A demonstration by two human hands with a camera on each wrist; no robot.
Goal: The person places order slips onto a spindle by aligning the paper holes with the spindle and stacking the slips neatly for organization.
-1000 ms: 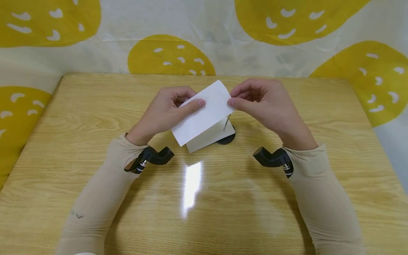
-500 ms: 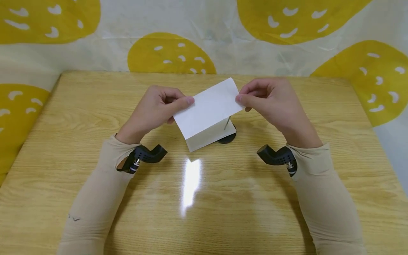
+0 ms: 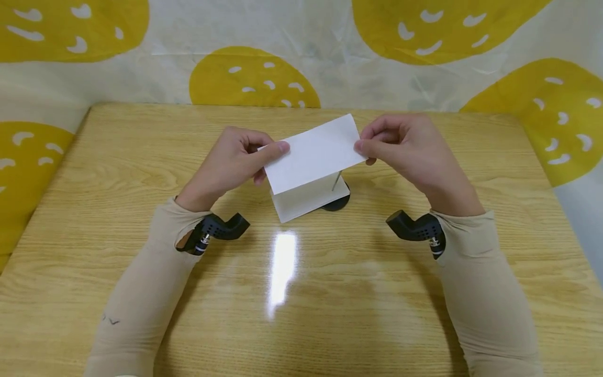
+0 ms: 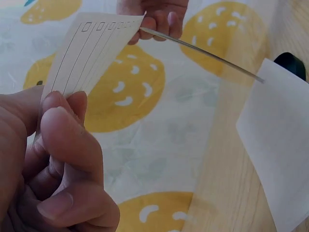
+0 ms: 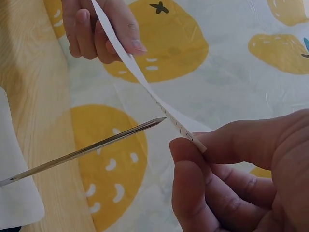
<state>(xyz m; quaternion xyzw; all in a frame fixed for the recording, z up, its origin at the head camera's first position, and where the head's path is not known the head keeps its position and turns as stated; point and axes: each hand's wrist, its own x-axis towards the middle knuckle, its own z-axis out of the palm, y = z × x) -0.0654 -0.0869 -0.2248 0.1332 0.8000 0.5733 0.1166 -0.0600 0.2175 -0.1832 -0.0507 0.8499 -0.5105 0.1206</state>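
A white paper slip (image 3: 313, 157) is stretched between both hands above an upright metal spike (image 3: 337, 181). My left hand (image 3: 231, 165) pinches its left end, thumb on top. At the other end my right hand (image 3: 407, 149) pinches the edge between thumb and fingertips. Ruled lines and small checkboxes are printed on the slip's underside, seen in the left wrist view. The spike's pointed tip (image 5: 159, 121) stands right at that underside, near the right hand's end. More white paper (image 3: 308, 203) lies low on the spike, over its round black base (image 3: 337, 202).
The spike's base stands on a wood-grain table (image 3: 330, 293). Behind the table hangs a white cloth (image 3: 155, 78) with large yellow fruit shapes. A black wrist camera mount (image 3: 226, 226) sits at the left sleeve, another mount (image 3: 414, 226) at the right.
The slip has moved right and turned more level over the spike. My left thumb has shifted toward the slip's left end; my right hand has moved a little right with its edge.
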